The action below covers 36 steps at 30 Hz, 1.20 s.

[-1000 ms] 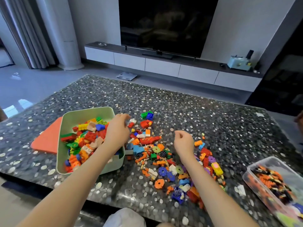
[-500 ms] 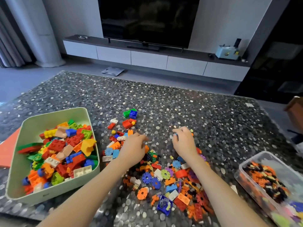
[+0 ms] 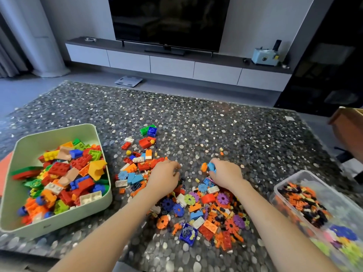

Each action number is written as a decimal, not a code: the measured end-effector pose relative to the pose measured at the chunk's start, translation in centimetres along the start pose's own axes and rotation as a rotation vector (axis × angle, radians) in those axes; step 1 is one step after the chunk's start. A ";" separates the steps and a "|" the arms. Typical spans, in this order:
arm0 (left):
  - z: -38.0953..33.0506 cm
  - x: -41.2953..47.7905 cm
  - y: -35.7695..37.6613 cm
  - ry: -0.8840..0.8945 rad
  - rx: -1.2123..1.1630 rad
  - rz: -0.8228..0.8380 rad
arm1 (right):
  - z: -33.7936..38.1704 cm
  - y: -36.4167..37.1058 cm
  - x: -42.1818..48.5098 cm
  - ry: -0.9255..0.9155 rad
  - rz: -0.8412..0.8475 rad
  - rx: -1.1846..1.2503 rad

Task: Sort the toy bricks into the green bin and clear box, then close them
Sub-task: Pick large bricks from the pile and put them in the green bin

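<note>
- Close to the near edge of the desk (image 3: 196,118), around its middle, lies a spread of loose bricks (image 3: 206,218): orange, blue, purple, red and white pieces, several shaped like cogwheels.
- At the near right corner stands the clear box (image 3: 279,190), lid off. It is partly filled with small orange and dark pieces, with brighter ones at its nearest end, which is blurred.
- At the near left stands the green bin (image 3: 59,222), also open and heaped with bigger red, yellow, green, blue and white bricks. It sits just beside the spread.
- A flat orange sheet (image 3: 4,169) shows at the left edge, partly behind the bin.
- The left hand (image 3: 165,177) rests on the far part of the spread, fingers curled down among the pieces. I cannot tell whether it grips anything.
- The right hand (image 3: 225,173), near it on the right, pinches a blue brick (image 3: 211,167) at its fingertips, an orange piece (image 3: 204,166) touching it.
- Further back, a red brick (image 3: 146,142) and a green and blue pair (image 3: 148,130) lie apart from the rest.
- Beyond the desk are a floor scale (image 3: 128,81), a long low cabinet (image 3: 170,66) and a dark television (image 3: 169,20).
</note>
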<state>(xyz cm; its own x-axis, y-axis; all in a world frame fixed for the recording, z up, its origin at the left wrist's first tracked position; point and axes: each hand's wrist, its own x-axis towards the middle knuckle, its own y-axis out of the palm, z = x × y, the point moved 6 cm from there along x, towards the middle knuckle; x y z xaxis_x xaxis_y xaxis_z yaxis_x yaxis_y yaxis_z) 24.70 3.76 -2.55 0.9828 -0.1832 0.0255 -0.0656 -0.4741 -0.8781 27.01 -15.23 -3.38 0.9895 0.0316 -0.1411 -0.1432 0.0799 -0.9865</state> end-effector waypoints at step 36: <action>-6.3 1.5 5.4 0.106 0.042 0.404 | -3.7 0.3 -4.2 -0.019 0.067 0.087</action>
<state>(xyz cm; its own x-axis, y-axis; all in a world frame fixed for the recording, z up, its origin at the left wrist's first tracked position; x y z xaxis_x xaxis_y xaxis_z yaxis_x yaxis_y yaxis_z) 24.70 -4.53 -4.24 0.8562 -0.4355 -0.2778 -0.4328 -0.3110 -0.8462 22.86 -18.99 -3.40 0.9773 0.0584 -0.2038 -0.2108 0.1628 -0.9639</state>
